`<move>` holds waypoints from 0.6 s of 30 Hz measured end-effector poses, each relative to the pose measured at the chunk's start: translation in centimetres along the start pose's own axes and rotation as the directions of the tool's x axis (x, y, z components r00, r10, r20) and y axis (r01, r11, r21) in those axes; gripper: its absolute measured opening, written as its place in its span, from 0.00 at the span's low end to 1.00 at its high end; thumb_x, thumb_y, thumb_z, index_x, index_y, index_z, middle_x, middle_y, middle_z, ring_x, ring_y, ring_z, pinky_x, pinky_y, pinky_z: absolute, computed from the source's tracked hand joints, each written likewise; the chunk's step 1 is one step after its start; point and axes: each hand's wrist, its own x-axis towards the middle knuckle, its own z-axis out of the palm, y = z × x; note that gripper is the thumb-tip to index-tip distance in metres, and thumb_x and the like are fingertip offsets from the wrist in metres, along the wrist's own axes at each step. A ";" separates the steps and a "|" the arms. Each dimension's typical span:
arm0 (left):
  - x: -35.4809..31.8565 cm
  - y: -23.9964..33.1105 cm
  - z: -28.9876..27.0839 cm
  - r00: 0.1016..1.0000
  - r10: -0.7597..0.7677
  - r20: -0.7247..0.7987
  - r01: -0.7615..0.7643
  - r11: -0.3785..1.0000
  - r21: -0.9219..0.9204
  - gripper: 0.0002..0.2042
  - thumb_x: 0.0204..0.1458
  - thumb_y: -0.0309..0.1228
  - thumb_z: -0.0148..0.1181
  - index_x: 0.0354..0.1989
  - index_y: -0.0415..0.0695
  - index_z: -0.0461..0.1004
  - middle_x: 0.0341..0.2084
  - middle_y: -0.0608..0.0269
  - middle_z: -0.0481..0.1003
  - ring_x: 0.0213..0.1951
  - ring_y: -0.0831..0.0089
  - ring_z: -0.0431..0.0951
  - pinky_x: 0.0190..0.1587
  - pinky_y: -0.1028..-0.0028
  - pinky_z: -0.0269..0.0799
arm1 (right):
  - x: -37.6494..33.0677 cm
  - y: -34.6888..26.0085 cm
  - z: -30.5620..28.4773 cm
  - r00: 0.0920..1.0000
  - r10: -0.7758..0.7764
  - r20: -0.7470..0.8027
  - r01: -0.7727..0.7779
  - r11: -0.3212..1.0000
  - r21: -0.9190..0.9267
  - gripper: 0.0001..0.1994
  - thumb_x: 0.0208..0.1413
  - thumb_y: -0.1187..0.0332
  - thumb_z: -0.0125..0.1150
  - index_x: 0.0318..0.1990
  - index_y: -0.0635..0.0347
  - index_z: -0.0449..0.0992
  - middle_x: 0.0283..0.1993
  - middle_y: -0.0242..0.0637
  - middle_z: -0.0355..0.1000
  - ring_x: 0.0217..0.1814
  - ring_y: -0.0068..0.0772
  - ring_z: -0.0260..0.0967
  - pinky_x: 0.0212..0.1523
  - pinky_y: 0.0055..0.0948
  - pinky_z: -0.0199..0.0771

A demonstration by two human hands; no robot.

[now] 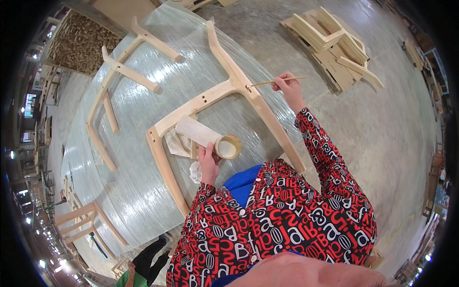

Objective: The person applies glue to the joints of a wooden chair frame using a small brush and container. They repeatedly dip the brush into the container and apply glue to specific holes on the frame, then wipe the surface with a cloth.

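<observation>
From where I stand, the person's right grip (288,88) is pinched narrow on a thin, pale wooden stick (261,83), its tip at a slot in the right corner of a pale wooden frame with bent legs (217,92), which lies on the plastic-covered tabletop (138,177) right before the person; the left grip (208,161) is curled around the mouth end of a whitish, tilted cylindrical container (197,132) with milky white liquid (225,149) inside; the work looks to be under way, the frame's crosspiece and legs seemingly joined already and the stick at just this one slot, while the dark paired holes (204,98) along the crosspiece show nothing set in them; a second pale wooden frame (101,98) stands untouched to the left, and whether any hole is wetted inside, I cannot tell
</observation>
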 end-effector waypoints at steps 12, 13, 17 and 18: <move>0.2 0.3 1.0 1.000 0.000 -0.011 0.000 1.000 0.017 0.11 0.60 0.32 0.49 0.51 0.49 0.66 0.39 0.68 0.75 0.36 0.76 0.78 0.32 0.74 0.79 | -0.5 2.9 -0.5 0.966 0.260 -0.007 -0.215 0.816 0.536 0.03 0.54 0.76 0.54 0.35 0.64 0.67 0.31 0.42 0.72 0.32 0.32 0.71 0.35 0.31 0.76; 0.4 0.3 0.9 1.000 -0.015 0.008 0.015 0.999 0.051 0.11 0.60 0.32 0.49 0.50 0.49 0.66 0.38 0.68 0.75 0.36 0.76 0.78 0.32 0.74 0.78 | -0.4 3.2 -0.5 0.957 0.289 -0.019 -0.231 0.801 0.552 0.03 0.55 0.75 0.54 0.35 0.63 0.67 0.31 0.41 0.72 0.31 0.32 0.71 0.34 0.32 0.76; 1.4 -0.1 0.9 0.995 -0.095 0.043 0.085 0.978 0.191 0.10 0.60 0.33 0.49 0.49 0.48 0.66 0.36 0.69 0.75 0.35 0.77 0.77 0.32 0.74 0.77 | -0.3 4.1 -0.4 0.925 0.374 -0.058 -0.282 0.784 0.553 0.05 0.55 0.71 0.57 0.33 0.60 0.68 0.29 0.38 0.71 0.29 0.29 0.70 0.31 0.31 0.76; 1.7 -0.4 1.1 0.992 -0.119 0.043 0.107 0.968 0.227 0.10 0.60 0.33 0.49 0.48 0.48 0.66 0.36 0.69 0.74 0.35 0.77 0.77 0.32 0.74 0.76 | -0.4 4.4 -0.3 0.916 0.393 -0.075 -0.295 0.789 0.539 0.06 0.55 0.69 0.57 0.32 0.60 0.68 0.29 0.38 0.71 0.28 0.28 0.70 0.30 0.31 0.76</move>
